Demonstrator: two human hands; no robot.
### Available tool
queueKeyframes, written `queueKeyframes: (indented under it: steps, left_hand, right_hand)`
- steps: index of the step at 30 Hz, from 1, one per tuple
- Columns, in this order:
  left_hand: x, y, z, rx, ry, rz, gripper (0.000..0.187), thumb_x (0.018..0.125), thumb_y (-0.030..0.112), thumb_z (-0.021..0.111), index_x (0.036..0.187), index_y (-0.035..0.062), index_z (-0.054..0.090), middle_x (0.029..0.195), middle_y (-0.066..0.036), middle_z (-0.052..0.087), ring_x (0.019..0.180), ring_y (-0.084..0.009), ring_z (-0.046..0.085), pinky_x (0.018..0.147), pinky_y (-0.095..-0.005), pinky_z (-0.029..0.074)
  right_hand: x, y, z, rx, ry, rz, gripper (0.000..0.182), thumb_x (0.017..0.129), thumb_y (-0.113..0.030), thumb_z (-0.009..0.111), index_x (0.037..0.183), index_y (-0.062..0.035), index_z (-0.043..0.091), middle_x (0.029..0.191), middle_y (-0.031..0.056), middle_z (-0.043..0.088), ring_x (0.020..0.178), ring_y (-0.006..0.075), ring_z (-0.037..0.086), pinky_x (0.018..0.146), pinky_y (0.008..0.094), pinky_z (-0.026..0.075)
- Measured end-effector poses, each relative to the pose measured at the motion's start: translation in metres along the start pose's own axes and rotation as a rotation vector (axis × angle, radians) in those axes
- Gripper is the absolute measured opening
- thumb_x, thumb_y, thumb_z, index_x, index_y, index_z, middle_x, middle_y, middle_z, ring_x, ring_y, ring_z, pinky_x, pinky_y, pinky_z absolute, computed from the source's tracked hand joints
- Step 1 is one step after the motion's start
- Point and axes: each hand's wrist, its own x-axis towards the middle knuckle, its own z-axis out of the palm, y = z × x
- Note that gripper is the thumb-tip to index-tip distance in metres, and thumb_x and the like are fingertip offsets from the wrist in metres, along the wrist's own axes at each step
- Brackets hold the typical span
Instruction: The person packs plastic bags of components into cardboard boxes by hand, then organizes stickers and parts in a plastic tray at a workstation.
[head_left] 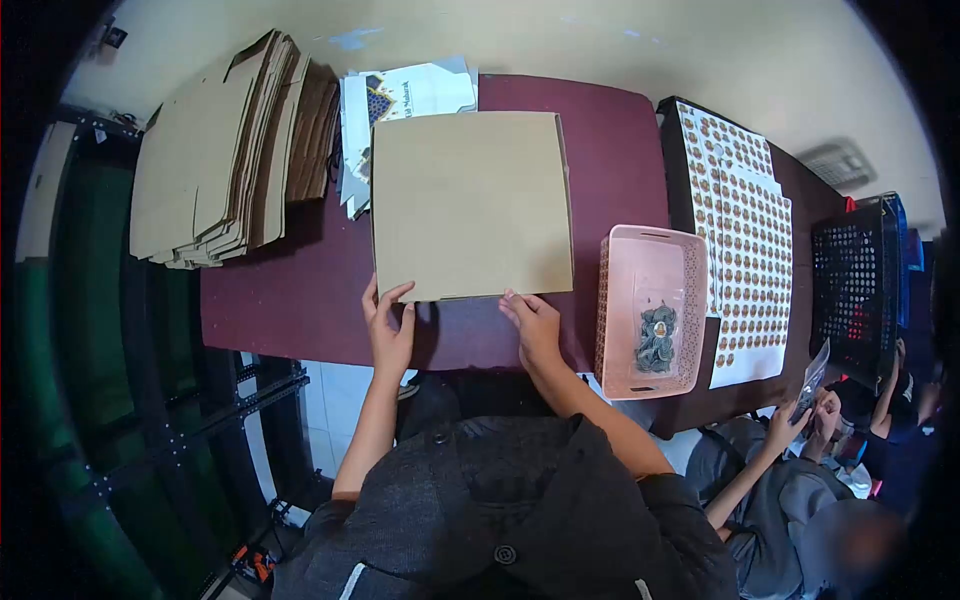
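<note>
A flat, closed cardboard box (pixel 470 200) lies on the maroon table in front of me. At its near left corner is my left hand (pixel 388 318), fingers apart, with fingertips touching the corner and front edge. My right hand (pixel 532 318) pinches the front edge right of the middle, its fingers curled in and the thumb close to them. White printed sheets (pixel 425 88) with a dark blue and gold pattern stick out behind the box and along its left side.
Folded cardboard boxes (pixel 215 160) are stacked at the left. A pink basket (pixel 655 385) holding small dark packets (pixel 655 340) stands at right, beside sheets of round stickers (pixel 750 270). A black crate (pixel 855 290) is farther right. Another person's hands (pixel 790 425) hold a clear bag.
</note>
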Motion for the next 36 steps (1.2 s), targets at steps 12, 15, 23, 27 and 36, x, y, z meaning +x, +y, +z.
queueKeyframes:
  steps: [12, 15, 23, 27, 36]
  left_hand:
    - [-0.001, -0.013, 0.010, 0.031, 0.022, -0.054, 0.025, 0.078, 0.006, 0.060, 0.101, 0.0118, 0.061, 0.133, -0.018, 0.029, 0.124, -0.0346, 0.031, 0.101, -0.0432, 0.026]
    - [-0.001, -0.009, 0.014, 0.126, 0.029, 0.018, 0.038, 0.073, 0.009, 0.067, 0.109, 0.0123, 0.054, 0.135, -0.018, 0.025, 0.127, -0.0359, 0.024, 0.102, -0.0447, 0.023]
    - [-0.074, -0.004, 0.070, 0.018, 0.088, -0.174, 0.048, 0.080, 0.001, 0.059, 0.120, 0.0054, 0.033, 0.102, -0.008, 0.041, 0.088, -0.0150, 0.043, 0.081, -0.0294, 0.037]
    - [-0.062, 0.019, 0.073, -0.513, 0.024, -0.426, 0.052, 0.087, 0.000, 0.051, 0.133, 0.0003, 0.026, 0.069, 0.000, 0.046, 0.066, -0.0069, 0.046, 0.066, -0.0208, 0.040]
    - [-0.033, 0.002, 0.061, -0.625, -0.053, -0.524, 0.031, 0.091, 0.018, 0.050, 0.117, 0.0017, 0.052, 0.064, 0.001, 0.054, 0.058, -0.0032, 0.045, 0.054, -0.0182, 0.033]
  right_hand:
    - [-0.004, 0.005, -0.003, -0.177, 0.048, -0.039, 0.016, 0.085, -0.010, 0.060, 0.088, 0.0055, 0.060, 0.086, 0.0089, 0.061, 0.082, 0.0144, 0.059, 0.079, 0.0264, 0.048]
    - [-0.004, 0.000, 0.004, -0.235, 0.082, -0.081, 0.017, 0.086, -0.013, 0.060, 0.088, 0.0034, 0.061, 0.081, 0.0067, 0.062, 0.077, 0.0113, 0.058, 0.075, 0.0245, 0.045]
    - [-0.005, -0.007, 0.001, -0.323, 0.036, -0.079, 0.019, 0.085, -0.015, 0.062, 0.088, 0.0036, 0.062, 0.077, 0.0061, 0.062, 0.073, 0.0106, 0.058, 0.072, 0.0234, 0.045]
    - [-0.004, -0.009, 0.000, -0.315, 0.009, -0.082, 0.018, 0.086, -0.015, 0.060, 0.085, 0.0034, 0.061, 0.077, 0.0051, 0.061, 0.074, 0.0093, 0.056, 0.072, 0.0227, 0.044]
    - [-0.005, -0.005, 0.000, -0.228, 0.028, -0.143, 0.022, 0.086, -0.018, 0.061, 0.084, 0.0036, 0.062, 0.076, 0.0072, 0.062, 0.073, 0.0112, 0.057, 0.073, 0.0234, 0.044]
